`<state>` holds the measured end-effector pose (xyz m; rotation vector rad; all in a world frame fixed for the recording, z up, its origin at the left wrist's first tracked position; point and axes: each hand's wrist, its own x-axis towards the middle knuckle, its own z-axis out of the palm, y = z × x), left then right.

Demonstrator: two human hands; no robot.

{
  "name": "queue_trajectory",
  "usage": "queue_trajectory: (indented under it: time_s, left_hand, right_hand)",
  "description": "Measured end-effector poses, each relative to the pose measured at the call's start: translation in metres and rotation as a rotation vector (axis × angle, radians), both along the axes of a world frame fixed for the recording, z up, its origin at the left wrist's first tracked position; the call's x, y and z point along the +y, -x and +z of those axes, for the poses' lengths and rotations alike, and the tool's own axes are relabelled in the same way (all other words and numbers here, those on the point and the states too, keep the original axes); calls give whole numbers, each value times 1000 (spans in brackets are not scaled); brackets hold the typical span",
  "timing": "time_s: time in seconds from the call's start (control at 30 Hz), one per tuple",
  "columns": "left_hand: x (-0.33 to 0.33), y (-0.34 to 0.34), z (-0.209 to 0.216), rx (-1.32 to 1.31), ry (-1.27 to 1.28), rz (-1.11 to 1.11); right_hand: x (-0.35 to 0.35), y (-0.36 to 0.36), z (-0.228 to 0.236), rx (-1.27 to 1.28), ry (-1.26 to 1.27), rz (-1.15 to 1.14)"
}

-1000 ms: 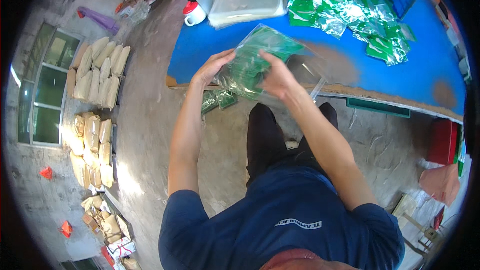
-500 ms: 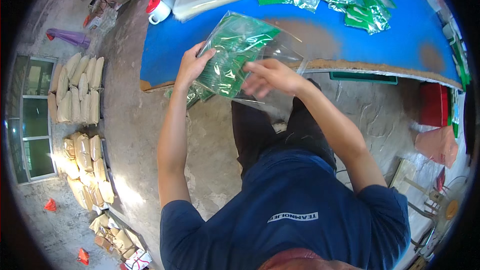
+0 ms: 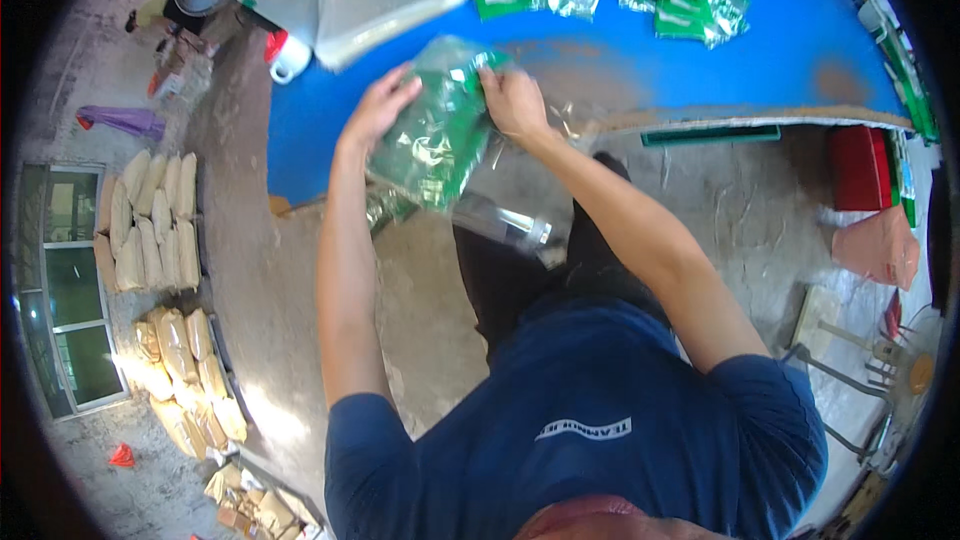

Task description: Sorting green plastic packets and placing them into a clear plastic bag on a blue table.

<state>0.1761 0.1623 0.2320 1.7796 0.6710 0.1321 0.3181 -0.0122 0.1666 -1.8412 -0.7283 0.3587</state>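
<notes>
A green printed packet (image 3: 436, 135) in a clear plastic bag is held up in front of the blue table's near edge. My left hand (image 3: 383, 105) is closed on its left edge, thumb on top. At its upper right edge, my right hand (image 3: 515, 100) is closed with the fingertips pinching the plastic. The loose clear end of the bag (image 3: 500, 222) hangs toward my legs, blurred. Partly hidden below the packet are more shiny green packets (image 3: 388, 208).
On the blue table (image 3: 330, 125) lie a stack of clear plastic bags (image 3: 390, 0), a white mug with a red top (image 3: 287, 57) and several green packets (image 3: 690, 15). A red box (image 3: 858, 170) stands at right. Filled sacks (image 3: 155, 220) are piled at left.
My right hand has moved up from the middle of the packet to its upper right edge. The bag's clear end has swung down, and the whole view has shifted slightly.
</notes>
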Motion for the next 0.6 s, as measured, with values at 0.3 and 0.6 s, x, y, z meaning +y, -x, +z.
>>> queue_trajectory:
  time_s: [0.3,0.6]
  left_hand:
    - [-13,25,26,213,-216,-52]
    - [0,27,24,241,-155,29]
  right_hand:
    - [-16,48,-12,-322,22,504]
    - [3,66,3,284,-333,38]
